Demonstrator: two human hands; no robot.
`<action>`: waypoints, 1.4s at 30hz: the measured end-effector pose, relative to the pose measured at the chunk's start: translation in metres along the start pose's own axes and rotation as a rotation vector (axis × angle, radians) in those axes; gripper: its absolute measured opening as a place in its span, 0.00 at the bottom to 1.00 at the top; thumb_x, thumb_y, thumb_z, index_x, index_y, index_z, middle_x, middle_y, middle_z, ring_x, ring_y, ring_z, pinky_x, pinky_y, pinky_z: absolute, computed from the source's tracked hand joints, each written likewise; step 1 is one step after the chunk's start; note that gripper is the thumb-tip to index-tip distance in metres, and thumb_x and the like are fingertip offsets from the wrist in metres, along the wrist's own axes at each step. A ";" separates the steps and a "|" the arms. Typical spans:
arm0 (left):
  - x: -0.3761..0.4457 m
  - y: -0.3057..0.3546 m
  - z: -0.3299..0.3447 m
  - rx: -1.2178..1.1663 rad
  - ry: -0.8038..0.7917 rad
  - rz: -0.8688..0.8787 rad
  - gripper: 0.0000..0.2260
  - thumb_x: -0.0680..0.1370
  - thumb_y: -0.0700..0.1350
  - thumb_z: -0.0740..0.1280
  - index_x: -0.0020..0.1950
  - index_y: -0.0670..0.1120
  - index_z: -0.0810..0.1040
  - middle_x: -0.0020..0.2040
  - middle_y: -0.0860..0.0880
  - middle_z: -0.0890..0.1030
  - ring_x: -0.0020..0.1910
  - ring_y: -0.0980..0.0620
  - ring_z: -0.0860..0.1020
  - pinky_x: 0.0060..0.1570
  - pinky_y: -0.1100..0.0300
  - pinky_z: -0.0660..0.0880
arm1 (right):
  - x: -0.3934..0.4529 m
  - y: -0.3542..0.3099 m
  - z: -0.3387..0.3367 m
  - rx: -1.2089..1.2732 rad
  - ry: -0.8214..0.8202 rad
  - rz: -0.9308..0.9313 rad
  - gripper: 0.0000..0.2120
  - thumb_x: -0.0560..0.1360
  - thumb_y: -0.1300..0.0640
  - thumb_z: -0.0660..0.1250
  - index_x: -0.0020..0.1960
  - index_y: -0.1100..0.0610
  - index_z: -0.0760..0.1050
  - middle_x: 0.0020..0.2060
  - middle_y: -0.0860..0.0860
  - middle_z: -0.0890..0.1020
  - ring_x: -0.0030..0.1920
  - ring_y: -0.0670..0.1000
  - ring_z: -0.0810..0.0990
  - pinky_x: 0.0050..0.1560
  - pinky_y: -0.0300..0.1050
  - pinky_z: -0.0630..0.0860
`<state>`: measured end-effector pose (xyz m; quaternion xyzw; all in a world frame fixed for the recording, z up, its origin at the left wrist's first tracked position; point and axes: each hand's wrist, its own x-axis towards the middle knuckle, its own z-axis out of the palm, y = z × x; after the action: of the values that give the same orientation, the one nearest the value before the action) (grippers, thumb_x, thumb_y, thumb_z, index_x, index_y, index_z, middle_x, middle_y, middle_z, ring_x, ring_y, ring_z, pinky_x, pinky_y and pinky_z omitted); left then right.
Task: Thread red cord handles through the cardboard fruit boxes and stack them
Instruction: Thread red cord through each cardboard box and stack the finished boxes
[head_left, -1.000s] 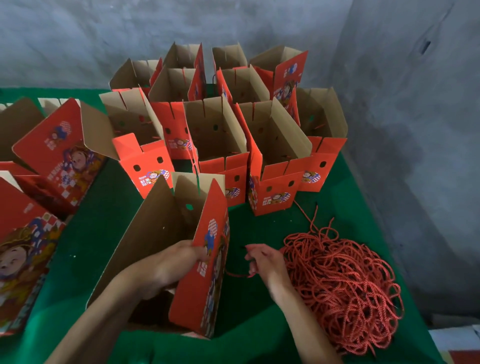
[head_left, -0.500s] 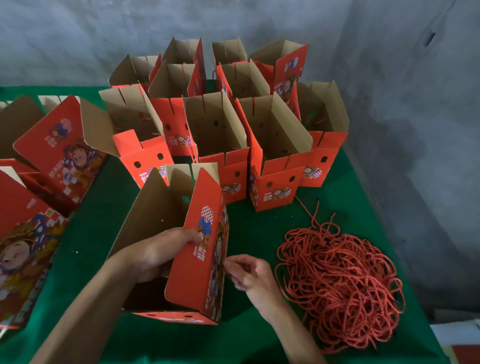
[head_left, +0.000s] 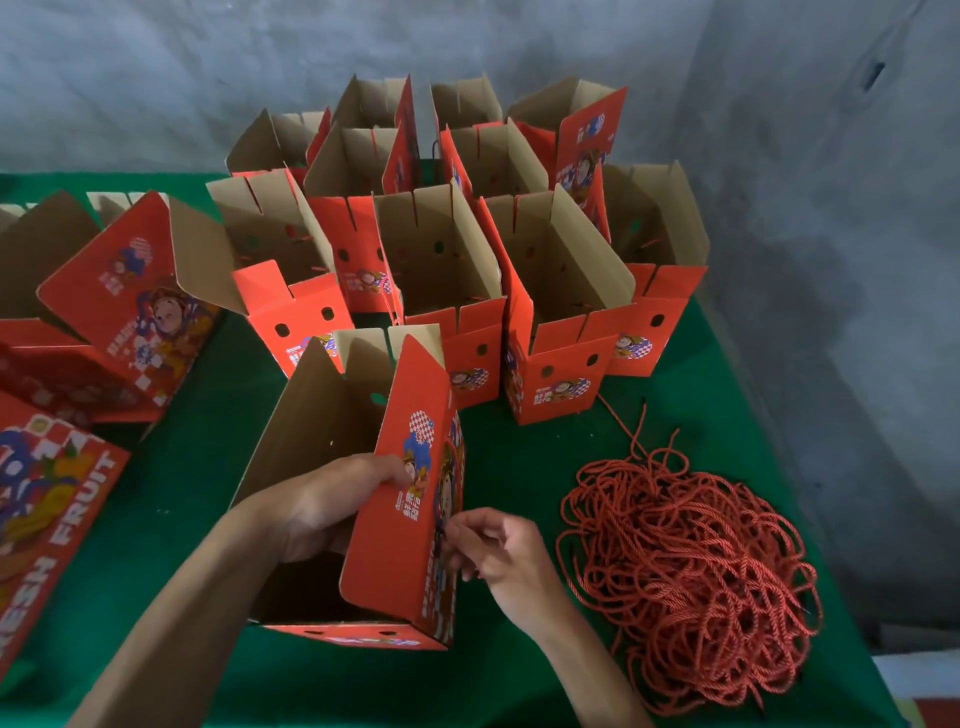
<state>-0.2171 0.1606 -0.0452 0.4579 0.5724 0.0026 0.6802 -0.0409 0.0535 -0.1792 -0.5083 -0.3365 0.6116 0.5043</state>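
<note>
Nearest the camera, an open box (head_left: 332, 447) stands on the green counter (head_left: 171, 499), and this is the one being worked on. The left hand (head_left: 322, 512) reaches inside it, thumb over the top edge of the red right-hand panel and fingers behind, gripping that panel to steady it. The right hand (head_left: 493, 545) is pressed to the outer face of the same panel, fingertips pinched together at what seems to be a hole there. Whether a cord end lies in the pinch cannot be told; no strand shows clearly between the fingers.

The step in hand looks like threading a handle through the side wall. The next move would call for pushing the end through the hole so the inner hand can catch it and draw it in, with the panel kept from flexing.

Just right of the right hand lies the cord pile (head_left: 691, 571), a loose red tangle with a few strands trailing toward the boxes.

Farther back stands a cluster of boxes (head_left: 561, 291) with flaps up, some showing short red cord inside. At the left lie more boxes (head_left: 130, 317), tipped on their sides. Stacking has not yet begun for the near one.
</note>
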 end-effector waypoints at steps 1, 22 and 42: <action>0.001 0.000 0.000 -0.001 -0.006 -0.001 0.15 0.81 0.52 0.63 0.64 0.47 0.75 0.52 0.43 0.87 0.50 0.44 0.86 0.49 0.51 0.82 | -0.001 0.000 0.000 0.006 -0.008 -0.004 0.07 0.78 0.53 0.75 0.47 0.56 0.85 0.40 0.54 0.85 0.38 0.50 0.80 0.38 0.41 0.76; 0.013 0.003 0.012 0.009 -0.097 0.031 0.23 0.79 0.65 0.60 0.65 0.50 0.75 0.54 0.45 0.86 0.54 0.45 0.85 0.56 0.44 0.81 | 0.002 -0.009 -0.011 0.047 -0.063 0.095 0.10 0.80 0.61 0.71 0.50 0.70 0.80 0.36 0.54 0.82 0.33 0.49 0.78 0.36 0.41 0.76; 0.021 -0.010 0.027 0.550 -0.007 0.195 0.17 0.80 0.49 0.70 0.66 0.44 0.74 0.57 0.44 0.84 0.55 0.46 0.84 0.59 0.45 0.80 | 0.010 0.006 0.015 0.063 0.247 0.048 0.07 0.81 0.60 0.69 0.47 0.62 0.77 0.34 0.55 0.83 0.33 0.52 0.79 0.35 0.43 0.76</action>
<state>-0.1943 0.1492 -0.0703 0.6782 0.5024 -0.0889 0.5289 -0.0564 0.0632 -0.1840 -0.5716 -0.2400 0.5667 0.5428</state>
